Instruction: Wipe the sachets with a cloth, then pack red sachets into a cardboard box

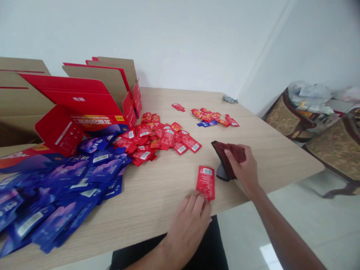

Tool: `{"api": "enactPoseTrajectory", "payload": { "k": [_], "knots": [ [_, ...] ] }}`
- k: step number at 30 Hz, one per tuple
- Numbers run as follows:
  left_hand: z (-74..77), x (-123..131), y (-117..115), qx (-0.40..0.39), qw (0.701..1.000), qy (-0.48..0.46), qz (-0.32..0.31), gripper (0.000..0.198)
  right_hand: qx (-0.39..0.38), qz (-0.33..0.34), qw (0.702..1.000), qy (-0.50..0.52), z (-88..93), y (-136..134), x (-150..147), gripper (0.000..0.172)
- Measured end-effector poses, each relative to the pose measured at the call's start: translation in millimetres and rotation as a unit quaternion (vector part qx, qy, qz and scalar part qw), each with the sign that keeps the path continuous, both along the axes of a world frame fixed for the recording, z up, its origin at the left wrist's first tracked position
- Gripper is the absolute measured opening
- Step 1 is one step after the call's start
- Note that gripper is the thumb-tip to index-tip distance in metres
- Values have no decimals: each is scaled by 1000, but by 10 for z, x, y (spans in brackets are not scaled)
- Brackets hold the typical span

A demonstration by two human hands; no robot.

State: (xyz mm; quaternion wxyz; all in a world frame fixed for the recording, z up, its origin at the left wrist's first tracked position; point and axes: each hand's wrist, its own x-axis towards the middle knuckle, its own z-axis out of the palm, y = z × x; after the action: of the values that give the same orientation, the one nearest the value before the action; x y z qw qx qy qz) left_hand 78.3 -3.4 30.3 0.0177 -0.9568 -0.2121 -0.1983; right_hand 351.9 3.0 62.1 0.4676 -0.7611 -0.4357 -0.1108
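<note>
My left hand (pixel 189 219) rests at the table's front edge, fingertips pinching the lower end of a single red sachet (pixel 206 182) that lies flat on the wood. Just to the right, my right hand (pixel 244 167) is closed on a dark red pouch (pixel 226 159), which stands open on the table with its mouth facing left. A heap of red sachets (pixel 157 138) lies in the middle of the table and a larger heap of blue sachets (pixel 62 187) spreads over the left side.
Opened red and brown cartons (pixel 84 93) stand at the back left. A small cluster of red and blue sachets (pixel 213 118) lies far right on the wooden table (pixel 168 202). Padded chairs (pixel 332 146) with bags stand on the right.
</note>
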Motion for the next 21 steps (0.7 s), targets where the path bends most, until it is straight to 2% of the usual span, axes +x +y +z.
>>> {"api": "enactPoseTrajectory", "payload": {
  "k": [3, 8, 11, 14, 17, 19, 21],
  "knots": [
    [-31, 2, -21, 25, 1000, 6, -6, 42, 2, -38, 993, 110, -119, -164, 1, 54],
    [-112, -108, -14, 53, 997, -21, -55, 40, 38, -46, 982, 181, -248, -197, 46, 58],
    [-9, -238, 23, 20, 992, -44, -117, 29, 41, -36, 979, 198, -260, -169, 77, 58],
    [199, -357, 87, -71, 979, -93, -166, 24, 31, -25, 980, 197, -278, -164, 101, 58],
    [427, -423, 190, -180, 953, -211, -123, 18, 32, -15, 977, 208, -312, -172, 123, 59],
    [569, -436, 294, -256, 926, -273, -49, 14, 38, -10, 975, 219, -332, -176, 133, 59],
    [686, -427, 431, -335, 901, -275, 32, 13, 45, -7, 974, 223, -339, -179, 137, 60]
  ]
}}
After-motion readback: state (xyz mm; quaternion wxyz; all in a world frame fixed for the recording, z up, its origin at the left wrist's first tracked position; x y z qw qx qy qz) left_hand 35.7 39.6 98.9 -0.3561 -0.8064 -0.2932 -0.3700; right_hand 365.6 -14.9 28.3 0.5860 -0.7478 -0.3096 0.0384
